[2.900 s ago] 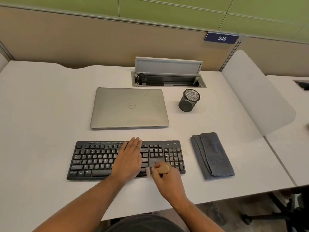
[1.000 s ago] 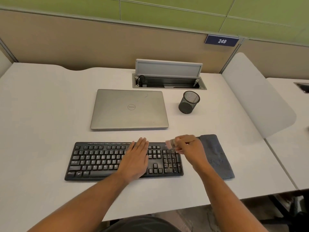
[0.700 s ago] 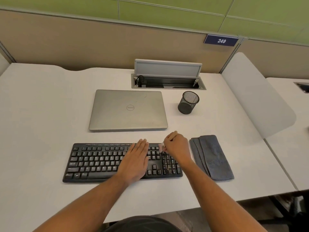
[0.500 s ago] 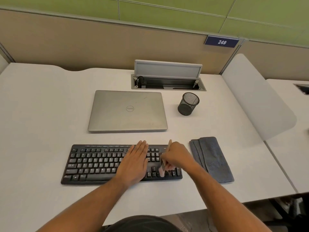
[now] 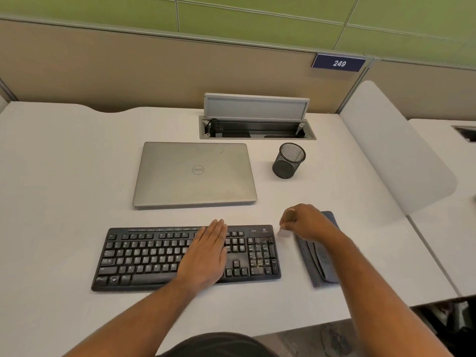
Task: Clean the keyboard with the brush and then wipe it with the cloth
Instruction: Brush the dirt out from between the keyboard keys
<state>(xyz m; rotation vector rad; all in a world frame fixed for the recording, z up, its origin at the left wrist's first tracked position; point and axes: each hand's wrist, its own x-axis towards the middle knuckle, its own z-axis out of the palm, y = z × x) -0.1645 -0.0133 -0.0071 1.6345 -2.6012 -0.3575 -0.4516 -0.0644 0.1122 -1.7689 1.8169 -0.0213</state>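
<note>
The left hand lies flat with straight fingers on the middle of the black keyboard, pressing it to the white desk. The right hand holds a small brush with curled fingers, just beside the keyboard's upper right corner; its pale bristles point down and seem to be off the keys. Under this hand lies the folded grey cloth, right of the keyboard. Behind the keyboard are a closed silver laptop and a black mesh pen cup.
</note>
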